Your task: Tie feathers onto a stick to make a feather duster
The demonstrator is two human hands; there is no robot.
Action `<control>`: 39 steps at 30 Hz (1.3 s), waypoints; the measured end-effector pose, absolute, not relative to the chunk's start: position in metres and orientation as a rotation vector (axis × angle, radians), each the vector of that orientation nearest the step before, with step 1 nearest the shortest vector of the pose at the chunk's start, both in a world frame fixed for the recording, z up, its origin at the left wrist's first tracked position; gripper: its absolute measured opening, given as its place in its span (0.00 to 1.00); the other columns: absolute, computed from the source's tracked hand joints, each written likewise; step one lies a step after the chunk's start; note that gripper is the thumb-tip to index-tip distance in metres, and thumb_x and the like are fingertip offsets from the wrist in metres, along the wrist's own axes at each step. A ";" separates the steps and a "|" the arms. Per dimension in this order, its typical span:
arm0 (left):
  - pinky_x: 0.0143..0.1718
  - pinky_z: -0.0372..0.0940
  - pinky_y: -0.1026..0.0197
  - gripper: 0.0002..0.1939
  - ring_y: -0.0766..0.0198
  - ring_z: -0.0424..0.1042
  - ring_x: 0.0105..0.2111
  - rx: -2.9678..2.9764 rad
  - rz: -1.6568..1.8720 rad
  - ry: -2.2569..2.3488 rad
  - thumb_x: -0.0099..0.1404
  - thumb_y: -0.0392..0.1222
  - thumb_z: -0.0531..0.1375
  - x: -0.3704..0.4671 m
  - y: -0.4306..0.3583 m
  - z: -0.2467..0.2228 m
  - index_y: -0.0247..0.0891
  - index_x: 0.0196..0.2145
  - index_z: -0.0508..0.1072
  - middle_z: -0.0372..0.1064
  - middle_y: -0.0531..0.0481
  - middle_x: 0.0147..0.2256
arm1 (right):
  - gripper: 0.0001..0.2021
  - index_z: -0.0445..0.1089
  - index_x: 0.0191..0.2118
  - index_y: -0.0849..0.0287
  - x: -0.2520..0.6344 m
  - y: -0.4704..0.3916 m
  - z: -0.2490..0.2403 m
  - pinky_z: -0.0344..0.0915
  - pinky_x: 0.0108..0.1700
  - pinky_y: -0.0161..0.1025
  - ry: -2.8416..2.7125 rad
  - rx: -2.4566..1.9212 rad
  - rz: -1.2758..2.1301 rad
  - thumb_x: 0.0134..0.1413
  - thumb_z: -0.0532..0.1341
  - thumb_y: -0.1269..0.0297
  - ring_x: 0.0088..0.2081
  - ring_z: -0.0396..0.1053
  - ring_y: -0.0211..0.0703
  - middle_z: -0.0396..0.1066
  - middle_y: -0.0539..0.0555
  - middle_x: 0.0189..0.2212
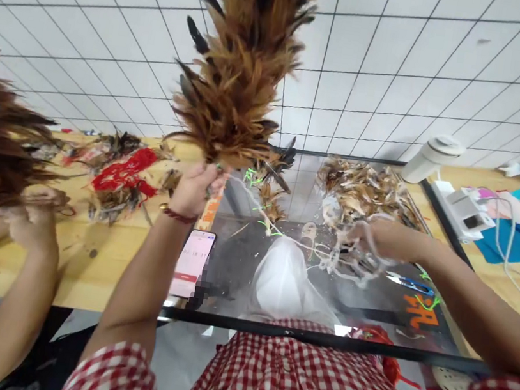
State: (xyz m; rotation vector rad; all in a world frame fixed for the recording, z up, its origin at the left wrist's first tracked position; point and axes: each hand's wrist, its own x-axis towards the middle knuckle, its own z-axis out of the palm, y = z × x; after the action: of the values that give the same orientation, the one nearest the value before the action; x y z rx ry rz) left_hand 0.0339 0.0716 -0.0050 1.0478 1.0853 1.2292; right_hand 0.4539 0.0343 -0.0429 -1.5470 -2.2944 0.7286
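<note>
My left hand (199,188) is closed round the base of a brown feather duster (246,70), which rises upright with a few black feathers sticking out to its left. A whitish string (258,204) runs from that hand across to the right. Over the dark glass board (228,281), my right hand (370,236) grips a loose tangle of this string, somewhat blurred. Right behind it lies a heap of brown and white feathers (370,188). Between the hands, a few loose feathers (271,203) and bright green ties (253,176) lie on the glass.
A phone (192,263) lies at the board's left edge. Blue-handled snips (409,283) rest near my right forearm. A white tumbler (432,158) and a white device (468,211) stand at the back right. At left, a co-worker's hands (37,215) hold another duster, near red string (125,169).
</note>
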 end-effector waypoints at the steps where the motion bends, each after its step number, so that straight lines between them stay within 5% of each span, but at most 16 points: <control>1: 0.16 0.43 0.71 0.17 0.76 0.47 0.16 0.976 1.240 1.036 0.66 0.46 0.65 0.050 0.071 -0.005 0.38 0.25 0.65 0.51 0.59 0.16 | 0.04 0.76 0.25 0.56 0.435 0.040 -0.031 0.68 0.39 0.44 -2.407 -1.464 0.659 0.48 0.67 0.71 0.31 0.73 0.48 0.78 0.59 0.30; 3: 0.15 0.43 0.72 0.15 0.76 0.45 0.15 0.875 1.201 0.949 0.68 0.47 0.63 0.081 0.067 -0.006 0.37 0.28 0.68 0.50 0.60 0.16 | 0.08 0.78 0.37 0.57 0.392 0.055 -0.016 0.68 0.51 0.50 -2.326 -1.297 0.577 0.59 0.61 0.66 0.42 0.75 0.52 0.79 0.61 0.41; 6: 0.14 0.43 0.73 0.15 0.76 0.45 0.14 0.756 1.157 0.845 0.70 0.48 0.61 0.116 0.058 -0.009 0.36 0.29 0.69 0.50 0.60 0.17 | 0.15 0.74 0.47 0.55 0.322 0.068 -0.023 0.68 0.57 0.47 -1.846 -1.017 0.910 0.57 0.65 0.55 0.51 0.72 0.49 0.76 0.58 0.49; 9: 0.13 0.42 0.72 0.16 0.76 0.45 0.14 0.661 1.137 0.785 0.72 0.48 0.60 0.130 0.050 -0.018 0.35 0.30 0.69 0.50 0.60 0.17 | 0.23 0.71 0.41 0.56 0.280 0.064 -0.050 0.72 0.39 0.37 -1.530 -0.808 1.547 0.45 0.73 0.46 0.35 0.72 0.39 0.74 0.52 0.35; 12: 0.13 0.43 0.73 0.14 0.77 0.46 0.14 0.612 1.139 0.754 0.73 0.46 0.59 0.126 0.047 -0.031 0.34 0.32 0.70 0.51 0.60 0.18 | 0.26 0.66 0.32 0.57 0.280 0.056 -0.068 0.48 0.17 0.28 -1.230 -0.847 1.891 0.41 0.73 0.41 0.16 0.45 0.27 0.51 0.39 0.16; 14: 0.14 0.43 0.74 0.13 0.77 0.47 0.15 0.573 1.122 0.741 0.72 0.46 0.60 0.120 0.046 -0.040 0.33 0.34 0.72 0.52 0.60 0.20 | 0.26 0.60 0.27 0.56 0.293 0.055 -0.072 0.37 0.15 0.28 -1.025 -0.859 1.958 0.42 0.73 0.43 0.15 0.34 0.26 0.41 0.36 0.14; 18: 0.14 0.42 0.75 0.13 0.78 0.45 0.15 0.460 1.103 0.747 0.72 0.45 0.60 0.116 0.045 -0.053 0.32 0.34 0.71 0.49 0.60 0.21 | 0.29 0.41 0.21 0.54 0.310 0.056 -0.075 0.37 0.14 0.30 -0.716 -0.869 1.935 0.44 0.67 0.55 0.14 0.33 0.28 0.37 0.38 0.12; 21: 0.14 0.42 0.75 0.13 0.79 0.45 0.15 0.423 1.148 0.797 0.72 0.43 0.60 0.116 0.044 -0.059 0.32 0.31 0.70 0.49 0.60 0.20 | 0.28 0.37 0.21 0.54 0.304 0.045 -0.084 0.37 0.15 0.31 -0.685 -0.924 1.864 0.42 0.63 0.57 0.13 0.33 0.28 0.35 0.39 0.12; 25: 0.14 0.43 0.76 0.14 0.79 0.47 0.15 0.472 1.215 0.897 0.70 0.45 0.63 0.111 0.042 -0.068 0.33 0.30 0.70 0.52 0.60 0.19 | 0.22 0.49 0.18 0.55 0.298 0.017 -0.095 0.38 0.18 0.31 -1.123 -1.071 1.725 0.43 0.64 0.53 0.15 0.37 0.29 0.40 0.40 0.12; 31: 0.14 0.44 0.75 0.17 0.78 0.50 0.14 0.511 1.294 1.034 0.69 0.44 0.63 0.103 0.037 -0.079 0.32 0.25 0.69 0.54 0.59 0.16 | 0.26 0.75 0.29 0.61 0.320 0.046 -0.096 0.61 0.33 0.34 -2.151 -1.343 1.611 0.60 0.57 0.42 0.29 0.67 0.38 0.73 0.54 0.27; 35: 0.14 0.43 0.75 0.18 0.79 0.50 0.13 0.447 1.350 1.018 0.71 0.45 0.62 0.102 0.041 -0.084 0.33 0.26 0.68 0.54 0.59 0.16 | 0.29 0.78 0.31 0.62 0.293 0.077 -0.105 0.61 0.35 0.37 -2.188 -1.913 0.947 0.62 0.54 0.40 0.34 0.71 0.45 0.76 0.59 0.30; 39: 0.14 0.41 0.74 0.17 0.78 0.49 0.13 0.419 1.362 1.005 0.72 0.44 0.59 0.101 0.042 -0.088 0.33 0.27 0.68 0.54 0.60 0.16 | 0.26 0.80 0.37 0.62 0.262 0.084 -0.118 0.63 0.35 0.39 -2.305 -2.011 0.810 0.57 0.59 0.41 0.40 0.75 0.54 0.78 0.65 0.36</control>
State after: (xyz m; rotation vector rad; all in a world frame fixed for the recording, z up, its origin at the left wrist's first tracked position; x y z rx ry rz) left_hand 0.1014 0.0424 -0.0884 0.4188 1.0051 1.3624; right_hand 0.2617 0.0839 -0.1176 -2.0110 -2.3053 0.8104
